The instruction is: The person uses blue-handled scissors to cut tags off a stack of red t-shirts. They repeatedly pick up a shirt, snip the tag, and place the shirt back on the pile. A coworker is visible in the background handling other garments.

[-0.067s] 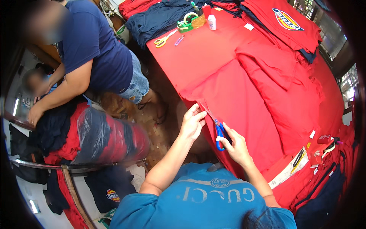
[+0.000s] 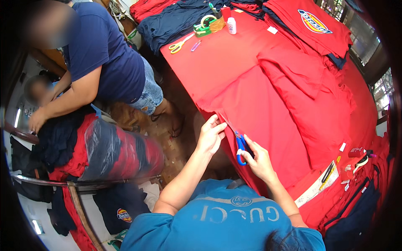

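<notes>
Blue-handled scissors (image 2: pixel 241 149) are in my right hand (image 2: pixel 260 160), thumb and fingers through the loops, with the blades pointing away and to the left. The blades lie along the near left edge of a red cloth garment (image 2: pixel 264 113) spread on the table. My left hand (image 2: pixel 211 134) is at that same edge, beside the blade tips. Its fingertips appear to pinch the cloth edge, though the exact contact is small in view. Folds of the red garment run to the right, and part of it hangs over the table edge.
Yellow-handled scissors (image 2: pixel 178 45), a green tape dispenser (image 2: pixel 203 29) and a white bottle (image 2: pixel 232 26) stand at the table's far end. A white ruler (image 2: pixel 318 186) lies at right. Beyond a wrapped bundle (image 2: pixel 121 146), a co-worker in a navy shirt (image 2: pixel 100 54) leans over dark clothes.
The co-worker's hand at far left has lifted slightly. My hands, the scissors and the red garment show no clear movement.
</notes>
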A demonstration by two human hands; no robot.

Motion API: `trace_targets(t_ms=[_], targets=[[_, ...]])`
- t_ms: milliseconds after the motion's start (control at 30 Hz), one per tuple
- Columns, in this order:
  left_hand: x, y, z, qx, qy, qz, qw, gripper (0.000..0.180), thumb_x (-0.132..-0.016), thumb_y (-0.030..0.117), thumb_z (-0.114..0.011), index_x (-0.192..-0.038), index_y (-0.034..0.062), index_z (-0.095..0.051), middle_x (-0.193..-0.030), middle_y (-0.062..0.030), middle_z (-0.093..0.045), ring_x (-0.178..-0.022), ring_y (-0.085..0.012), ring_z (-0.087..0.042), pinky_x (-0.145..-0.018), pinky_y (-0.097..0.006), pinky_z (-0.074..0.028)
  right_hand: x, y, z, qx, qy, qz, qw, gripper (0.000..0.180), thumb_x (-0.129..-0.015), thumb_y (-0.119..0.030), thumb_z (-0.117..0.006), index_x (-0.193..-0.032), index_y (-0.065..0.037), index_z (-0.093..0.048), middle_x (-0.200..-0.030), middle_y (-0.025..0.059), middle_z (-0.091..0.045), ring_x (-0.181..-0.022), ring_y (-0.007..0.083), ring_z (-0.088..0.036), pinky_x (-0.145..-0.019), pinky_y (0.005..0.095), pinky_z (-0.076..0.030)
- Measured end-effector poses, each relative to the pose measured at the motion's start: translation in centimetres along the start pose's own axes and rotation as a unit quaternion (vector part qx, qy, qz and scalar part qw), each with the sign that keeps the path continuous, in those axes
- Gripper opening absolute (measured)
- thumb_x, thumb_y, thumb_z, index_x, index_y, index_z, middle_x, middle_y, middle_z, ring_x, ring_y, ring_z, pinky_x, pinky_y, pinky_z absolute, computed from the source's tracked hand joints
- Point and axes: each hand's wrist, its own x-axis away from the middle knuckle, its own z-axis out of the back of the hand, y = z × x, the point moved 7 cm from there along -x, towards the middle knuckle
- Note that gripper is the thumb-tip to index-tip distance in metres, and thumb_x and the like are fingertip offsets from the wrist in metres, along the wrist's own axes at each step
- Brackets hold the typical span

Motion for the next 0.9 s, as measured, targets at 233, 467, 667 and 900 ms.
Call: trace_targets(t_ms=[233, 467, 667, 900], targets=[[0.1, 0.4, -0.8, -0.02, -0.017, -0.015, 1.0, 0.032, -0.09, -0.001, -0.056, -0.121, 0.0049, -0.056, -0.116, -0.0066, -0.062, -0.109, -0.0181, -0.059, -0.095, -0.036, -0.047, 0.2, 1.7, 0.1, -0.114, -0.023, -0.084, 0.99, 0.047, -0.092, -0.014, -0.058, -0.135, 0.001, -0.048, -0.103, 0.0181, -0.066, -0.088, 0.0197, -0.064, -0.082, 0.0312, -0.05], [-0.2, 2.8, -1.7, -0.072, -0.055, -0.065, 0.994, 0.032, -0.089, -0.002, -0.055, -0.121, -0.0003, -0.055, -0.115, -0.0104, -0.063, -0.108, -0.0206, -0.059, -0.096, -0.037, -0.047, 0.6, 0.3, 0.5, -0.077, 0.017, 0.012, 0.997, 0.048, -0.091, -0.014, -0.06, -0.136, 0.0, -0.048, -0.106, 0.0168, -0.065, -0.092, 0.0192, -0.064, -0.083, 0.0315, -0.049], [0.5, 3.7, -3.2, -0.115, -0.054, -0.042, 0.991, 0.038, -0.088, -0.004, -0.056, -0.125, 0.0032, -0.053, -0.119, -0.008, -0.059, -0.105, -0.0166, -0.06, -0.09, -0.032, -0.05, -0.3, -0.6, 1.1, -0.113, 0.033, 0.052, 0.992, 0.048, -0.092, -0.015, -0.059, -0.137, -0.001, -0.047, -0.113, 0.016, -0.063, -0.097, 0.0187, -0.062, -0.086, 0.0314, -0.049], [-2.1, 5.0, -2.3, -0.048, -0.051, -0.08, 0.994, 0.02, -0.089, -0.001, -0.057, -0.109, 0.0001, -0.06, -0.105, -0.0066, -0.064, -0.098, -0.0161, -0.061, -0.086, -0.033, -0.051, -0.6, 0.8, 0.5, -0.202, -0.05, -0.114, 0.971, 0.048, -0.093, -0.012, -0.058, -0.137, 0.002, -0.045, -0.125, 0.0174, -0.06, -0.108, 0.016, -0.059, -0.092, 0.0291, -0.047]])
